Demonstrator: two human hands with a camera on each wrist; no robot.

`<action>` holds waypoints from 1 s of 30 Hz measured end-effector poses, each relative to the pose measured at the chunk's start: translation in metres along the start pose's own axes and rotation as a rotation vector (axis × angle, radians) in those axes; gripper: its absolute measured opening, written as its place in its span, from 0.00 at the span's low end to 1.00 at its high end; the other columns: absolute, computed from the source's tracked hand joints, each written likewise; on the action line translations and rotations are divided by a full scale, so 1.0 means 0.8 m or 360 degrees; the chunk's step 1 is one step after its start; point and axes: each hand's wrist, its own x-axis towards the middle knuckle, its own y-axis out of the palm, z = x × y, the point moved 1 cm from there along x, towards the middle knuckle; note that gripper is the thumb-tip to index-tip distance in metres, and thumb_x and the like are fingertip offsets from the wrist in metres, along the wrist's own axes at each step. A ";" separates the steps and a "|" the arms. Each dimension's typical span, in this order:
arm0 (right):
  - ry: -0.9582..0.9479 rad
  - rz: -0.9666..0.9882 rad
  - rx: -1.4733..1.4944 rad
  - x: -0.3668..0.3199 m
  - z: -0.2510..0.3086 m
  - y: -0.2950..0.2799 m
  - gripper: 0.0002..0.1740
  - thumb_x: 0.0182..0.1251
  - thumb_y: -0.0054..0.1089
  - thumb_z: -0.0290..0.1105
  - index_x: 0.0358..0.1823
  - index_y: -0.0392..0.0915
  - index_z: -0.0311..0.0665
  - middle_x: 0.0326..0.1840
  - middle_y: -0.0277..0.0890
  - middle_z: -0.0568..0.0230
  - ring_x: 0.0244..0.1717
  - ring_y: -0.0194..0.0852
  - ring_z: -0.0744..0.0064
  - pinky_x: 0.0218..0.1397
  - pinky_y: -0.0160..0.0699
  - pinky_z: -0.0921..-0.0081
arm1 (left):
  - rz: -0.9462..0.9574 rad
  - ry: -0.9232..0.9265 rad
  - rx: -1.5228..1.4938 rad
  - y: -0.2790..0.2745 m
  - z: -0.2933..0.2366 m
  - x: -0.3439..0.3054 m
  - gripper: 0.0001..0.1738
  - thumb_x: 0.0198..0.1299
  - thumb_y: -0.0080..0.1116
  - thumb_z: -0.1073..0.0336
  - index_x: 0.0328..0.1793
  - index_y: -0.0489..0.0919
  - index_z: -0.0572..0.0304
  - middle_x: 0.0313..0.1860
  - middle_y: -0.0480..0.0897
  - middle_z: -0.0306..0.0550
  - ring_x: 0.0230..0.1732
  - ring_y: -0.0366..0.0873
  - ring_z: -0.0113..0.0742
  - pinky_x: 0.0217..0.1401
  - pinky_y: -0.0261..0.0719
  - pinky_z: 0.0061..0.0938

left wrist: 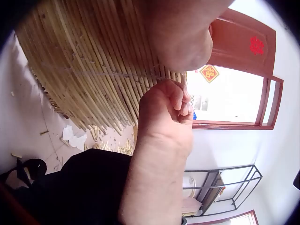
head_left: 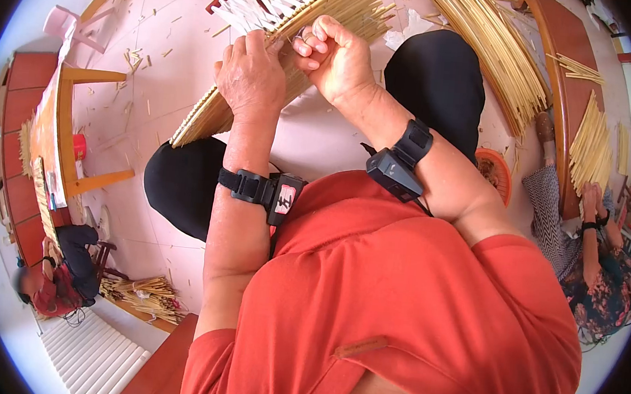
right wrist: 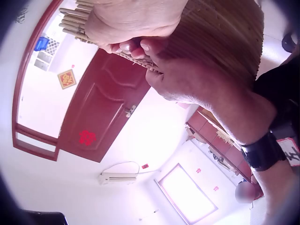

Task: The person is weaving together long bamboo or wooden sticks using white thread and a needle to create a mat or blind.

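Observation:
A mat of thin straw-coloured sticks (head_left: 345, 10) stands across the lap, its bound edge (head_left: 196, 117) slanting up to the right. My left hand (head_left: 249, 73) grips that edge from the left, fingers bent over it. In the right wrist view the left thumb side (right wrist: 161, 70) lies against the edge. Close beside it, my right hand (head_left: 337, 62) turns partly palm up with its fingers curled in by the edge. A small dark spot shows at its fingertips, and I cannot tell what they pinch. In the left wrist view the right hand (left wrist: 164, 105) is just below the mat's edge.
Behind the mat is a white slatted rack (head_left: 271, 1). Long bundled sticks (head_left: 490, 55) lie at the upper right, near a wooden bench (head_left: 563, 68). An orange basket (head_left: 506, 179) stands beside my right arm. Other people sit far left (head_left: 65, 273) and far right (head_left: 599, 271). Stick scraps litter the floor.

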 end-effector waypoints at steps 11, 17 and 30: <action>-0.0044 0.0026 -0.0099 -0.005 0.000 0.000 0.16 0.65 0.53 0.37 0.21 0.62 0.42 0.19 0.55 0.72 0.31 0.61 0.70 0.27 0.59 0.80 | 0.0056 -0.0030 -0.0022 -0.004 -0.002 0.001 0.10 0.59 0.59 0.59 0.44 0.78 0.54 0.39 0.83 0.44 0.44 0.79 0.44 0.47 0.70 0.43; -0.0055 0.0013 -0.0097 -0.014 0.001 -0.005 0.16 0.65 0.53 0.36 0.20 0.62 0.42 0.19 0.54 0.72 0.31 0.62 0.70 0.27 0.59 0.79 | 0.0143 -0.0093 -0.0002 -0.005 -0.004 0.002 0.12 0.61 0.58 0.59 0.46 0.78 0.54 0.42 0.83 0.44 0.47 0.79 0.44 0.50 0.70 0.42; -0.0076 -0.0005 -0.0113 -0.038 0.003 -0.014 0.16 0.62 0.53 0.35 0.19 0.60 0.43 0.19 0.54 0.71 0.30 0.60 0.71 0.27 0.58 0.80 | 0.0061 -0.0008 0.0006 0.000 -0.004 -0.003 0.09 0.59 0.54 0.64 0.44 0.78 0.53 0.40 0.83 0.44 0.46 0.79 0.44 0.47 0.70 0.44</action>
